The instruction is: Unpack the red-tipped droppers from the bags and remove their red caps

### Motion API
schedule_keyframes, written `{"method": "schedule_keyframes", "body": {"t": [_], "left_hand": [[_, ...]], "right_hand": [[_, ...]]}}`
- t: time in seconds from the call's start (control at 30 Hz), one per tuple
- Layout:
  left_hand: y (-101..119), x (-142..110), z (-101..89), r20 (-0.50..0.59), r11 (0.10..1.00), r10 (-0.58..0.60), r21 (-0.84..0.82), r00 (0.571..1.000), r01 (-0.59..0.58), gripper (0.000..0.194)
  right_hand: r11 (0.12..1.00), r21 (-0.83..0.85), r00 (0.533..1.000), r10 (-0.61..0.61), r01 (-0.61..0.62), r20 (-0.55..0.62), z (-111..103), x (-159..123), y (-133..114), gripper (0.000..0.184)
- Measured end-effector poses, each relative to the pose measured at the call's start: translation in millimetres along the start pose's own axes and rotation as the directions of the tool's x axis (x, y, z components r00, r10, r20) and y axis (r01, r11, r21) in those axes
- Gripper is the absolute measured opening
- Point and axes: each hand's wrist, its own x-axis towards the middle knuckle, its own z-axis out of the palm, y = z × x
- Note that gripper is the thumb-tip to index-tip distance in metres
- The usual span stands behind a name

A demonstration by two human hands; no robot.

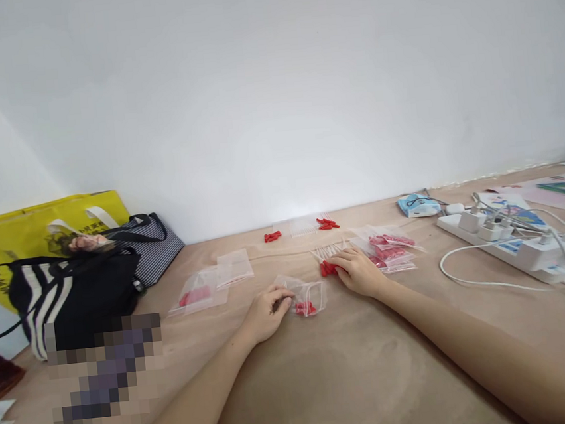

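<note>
Thumb and fingers of my left hand (268,312) are closed at the left edge of a small clear zip bag (314,289). Inside that bag lie small red pieces (305,308) and a bent white strip. My right hand (357,270) is to the right of it, palm down, with its fingers bent onto a bunch of red pieces (326,269). Thin white sticks (322,253) fan out behind that bunch. Beyond my hands, two more small clusters of red pieces (273,237) (328,223) lie near the wall, with white sticks (304,226) between them.
Filled clear bags (391,249) are piled right of my right hand. Flat clear bags (234,268) and one with red contents (194,296) lie left. A power strip (510,247) with white cables is at right; a black bag (83,298) and yellow bag (70,212) stand left.
</note>
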Motion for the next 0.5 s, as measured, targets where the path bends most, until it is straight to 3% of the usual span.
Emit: {"method": "schedule_keyframes", "body": {"t": [0.2, 0.5], "left_hand": [[1.3, 0.0, -0.7, 0.008, 1.000, -0.009, -0.012, 1.000, 0.009, 0.022], [1.6, 0.3, -1.2, 0.019, 1.000, -0.002, 0.001, 1.000, 0.002, 0.023]], "right_hand": [[1.000, -0.011, 1.000, 0.024, -0.024, -0.016, 2.4, 5.1, 0.0, 0.016], [0.984, -0.104, 0.982, 0.132, -0.146, -0.135, 4.6, 5.3, -6.5, 0.020]]}}
